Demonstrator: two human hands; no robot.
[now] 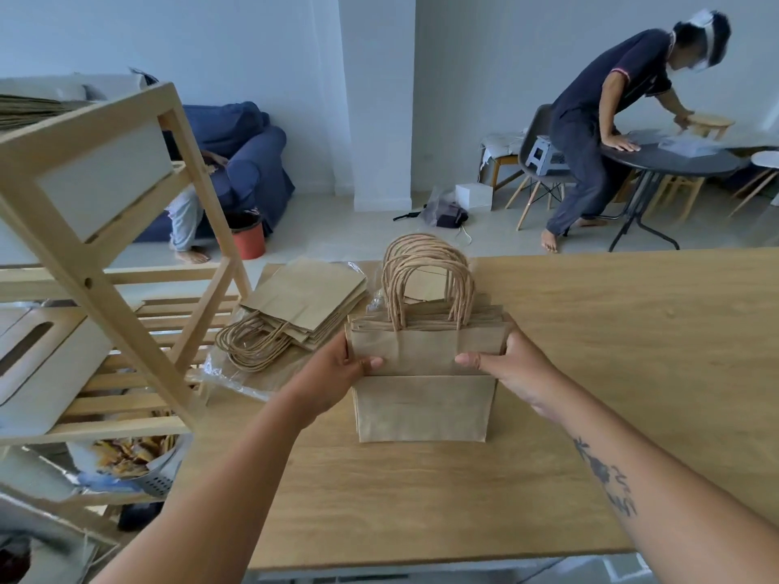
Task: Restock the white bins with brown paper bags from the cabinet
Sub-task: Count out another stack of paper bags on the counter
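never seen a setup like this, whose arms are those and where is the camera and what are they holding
No machine here: the one picture comes from a camera worn on a person's head, looking forward and down, so both arms are the wearer's own. The left hand and right hand grip the sides of a bundle of brown paper bags standing upright, handles up, on a wooden table. A second pile of bags lies flat on clear plastic to its left. At left, a wooden rack holds a white bin.
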